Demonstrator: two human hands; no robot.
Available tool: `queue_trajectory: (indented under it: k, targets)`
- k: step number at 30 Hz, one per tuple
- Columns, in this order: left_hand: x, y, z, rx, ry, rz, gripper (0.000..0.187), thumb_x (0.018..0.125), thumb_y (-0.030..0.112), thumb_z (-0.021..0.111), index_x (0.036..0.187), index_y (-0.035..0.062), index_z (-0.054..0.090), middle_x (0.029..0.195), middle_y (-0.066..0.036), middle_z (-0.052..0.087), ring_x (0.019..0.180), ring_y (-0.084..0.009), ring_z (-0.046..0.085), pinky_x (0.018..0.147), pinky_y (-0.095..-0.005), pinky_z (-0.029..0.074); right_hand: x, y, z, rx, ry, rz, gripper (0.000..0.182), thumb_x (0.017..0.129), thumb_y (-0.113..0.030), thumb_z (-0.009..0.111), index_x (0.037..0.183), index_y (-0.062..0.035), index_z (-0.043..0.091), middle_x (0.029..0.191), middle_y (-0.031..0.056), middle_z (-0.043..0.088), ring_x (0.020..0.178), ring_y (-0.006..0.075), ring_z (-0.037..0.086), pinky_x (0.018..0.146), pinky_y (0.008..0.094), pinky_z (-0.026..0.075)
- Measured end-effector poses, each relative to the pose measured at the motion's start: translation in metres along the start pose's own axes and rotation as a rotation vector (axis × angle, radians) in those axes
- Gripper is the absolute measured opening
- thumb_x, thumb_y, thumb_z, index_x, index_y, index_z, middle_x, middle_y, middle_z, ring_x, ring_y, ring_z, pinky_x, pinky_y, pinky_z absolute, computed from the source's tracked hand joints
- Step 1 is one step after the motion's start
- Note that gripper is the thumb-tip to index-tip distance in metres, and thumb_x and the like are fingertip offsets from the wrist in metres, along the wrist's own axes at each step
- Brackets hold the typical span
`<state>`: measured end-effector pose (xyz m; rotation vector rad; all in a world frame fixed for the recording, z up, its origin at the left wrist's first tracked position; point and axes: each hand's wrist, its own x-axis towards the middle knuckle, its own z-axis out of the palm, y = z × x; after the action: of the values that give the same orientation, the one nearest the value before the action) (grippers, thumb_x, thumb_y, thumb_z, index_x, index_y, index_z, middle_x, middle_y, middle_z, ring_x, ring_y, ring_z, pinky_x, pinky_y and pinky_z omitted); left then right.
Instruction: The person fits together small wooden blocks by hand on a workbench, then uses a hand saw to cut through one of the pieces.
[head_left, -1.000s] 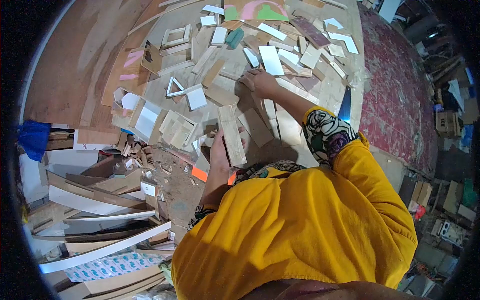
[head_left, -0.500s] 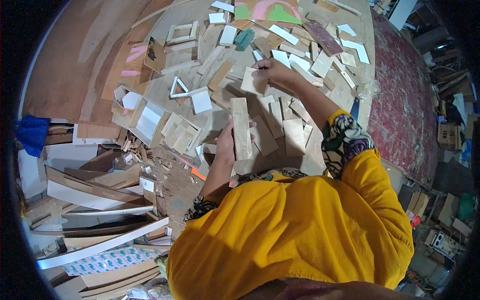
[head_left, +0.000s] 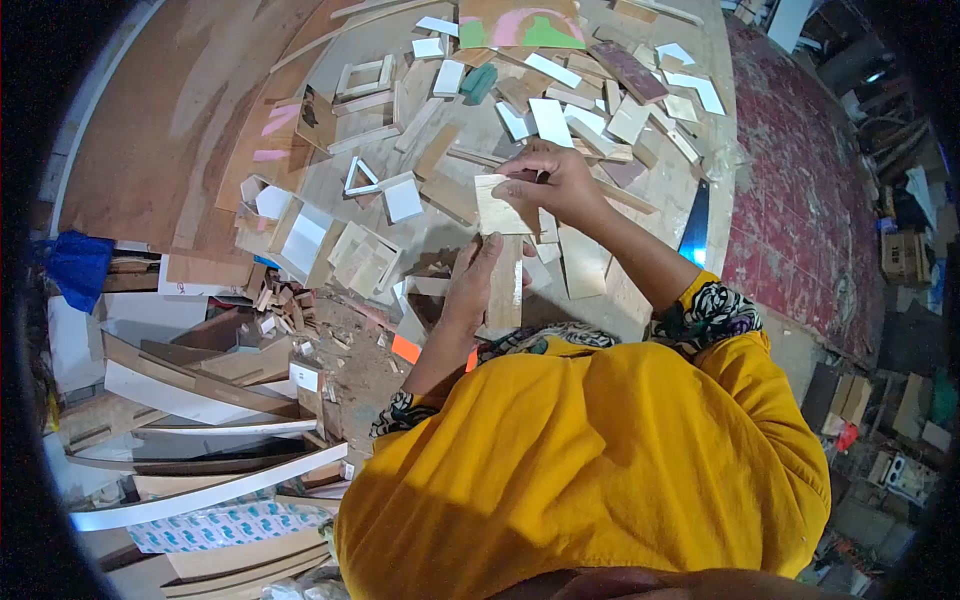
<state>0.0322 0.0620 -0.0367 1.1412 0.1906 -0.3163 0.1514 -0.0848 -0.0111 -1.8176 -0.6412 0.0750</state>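
A wooden square (head_left: 490,212) was pinched by fingers of the right hand (head_left: 562,185), a board (head_left: 506,290) by those of the left hand (head_left: 470,285); tilting was risked by the far-edge grip.

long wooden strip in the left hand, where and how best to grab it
Likely the lower end of the strip, from the right, pinching across its long edges: that end is uncovered and narrow, while the left hand holds it higher up and the square wooden piece overlaps its upper end in view.
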Motion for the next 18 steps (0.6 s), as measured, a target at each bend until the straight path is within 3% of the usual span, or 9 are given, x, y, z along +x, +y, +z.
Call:
queue_trajectory:
  k: [7, 10, 13, 18]
  targets:
    - [-0.025, 0.013, 0.026, 0.144, -0.040, 0.127, 0.048, 0.090, 0.043, 0.046, 0.108, -0.0004, 0.054, 0.088, -0.013, 0.062, 0.058, -0.0167, 0.060, 0.053, -0.0264, 0.048, -0.035, -0.042, -0.017, 0.037, 0.085, -0.134, 0.025, 0.068, -0.017, 0.077, 0.090, -0.0073, 0.070, 0.078, 0.0066, 0.059, 0.069, 0.0146, 0.055, 0.059, 0.0249, 0.044]
    - [-0.034, 0.013, 0.035, 0.106, -0.101, 0.173, 0.046, 0.089, 0.040, 0.050, 0.111, -0.0010, 0.052, 0.090, -0.014, 0.062, 0.062, -0.0178, 0.061, 0.055, -0.0275, 0.050, -0.049, -0.061, -0.026, -0.016, 0.093, -0.179, 0.025, 0.070, -0.014, 0.076, 0.093, -0.0075, 0.070, 0.083, 0.0054, 0.058, 0.072, 0.0124, 0.055, 0.060, 0.0234, 0.044]
    - [-0.043, 0.013, 0.046, 0.039, -0.110, 0.279, 0.044, 0.090, 0.034, 0.050, 0.116, -0.0011, 0.048, 0.099, -0.016, 0.059, 0.076, -0.0196, 0.062, 0.060, -0.0303, 0.054, -0.061, -0.078, -0.031, -0.013, 0.101, -0.233, 0.026, 0.071, -0.011, 0.075, 0.096, -0.0077, 0.069, 0.088, 0.0053, 0.058, 0.075, 0.0108, 0.054, 0.061, 0.0222, 0.043]
    - [-0.056, 0.019, 0.060, 0.043, -0.153, 0.289, 0.044, 0.092, 0.036, 0.045, 0.117, -0.0001, 0.047, 0.100, -0.016, 0.059, 0.076, -0.0197, 0.061, 0.060, -0.0298, 0.053, -0.075, -0.093, -0.040, -0.010, 0.126, -0.324, 0.029, 0.071, -0.011, 0.074, 0.100, -0.0082, 0.068, 0.089, 0.0071, 0.057, 0.076, 0.0118, 0.055, 0.060, 0.0227, 0.044]
